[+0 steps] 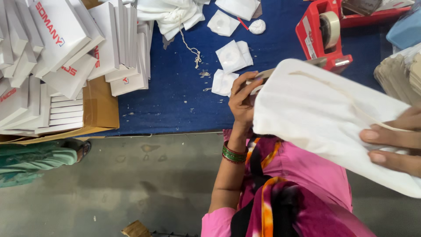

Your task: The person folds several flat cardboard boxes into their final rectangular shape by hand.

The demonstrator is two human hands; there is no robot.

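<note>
White cloth pouch (324, 118) held in the air over the edge of the blue table (175, 101), between both hands.

With little of the cloth pinched at each end, the pouch could slip and drop to the floor. The left hand (243, 98) clamps its near end, fingers (250, 85) curled; the right hand (394, 145) has its fingers together, pressed on the far end.

Boxes (74, 57) lie left on the table (175, 96), tape dispenser (324, 35) right, pouch (324, 118) nearer.
</note>
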